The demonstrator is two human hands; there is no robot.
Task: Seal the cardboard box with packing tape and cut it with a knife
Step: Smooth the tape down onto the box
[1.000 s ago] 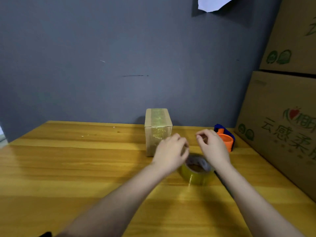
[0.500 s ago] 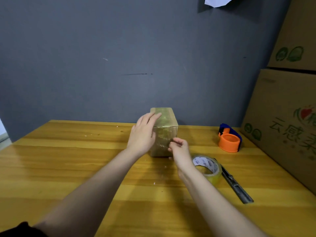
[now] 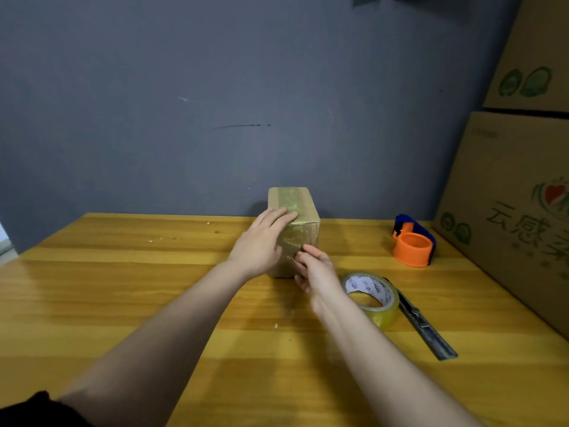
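A small cardboard box [image 3: 300, 211] stands upright near the back of the wooden table, with shiny yellowish tape over its top and front. My left hand [image 3: 261, 243] lies flat against the box's left side, fingers reaching onto its top front edge. My right hand [image 3: 315, 269] touches the lower front face with its fingertips. A roll of clear packing tape [image 3: 371, 297] lies flat just right of my right wrist. A grey utility knife [image 3: 426, 329] lies on the table beside the roll.
An orange and blue tape dispenser [image 3: 412, 241] sits at the back right. Large printed cardboard cartons [image 3: 508, 211] are stacked along the right edge. A grey wall [image 3: 184, 103] rises behind the table [image 3: 107, 288].
Both hands left the tape roll and moved to the box. Since half a second ago the left hand stays on the box and the right hand has shifted slightly on its front.
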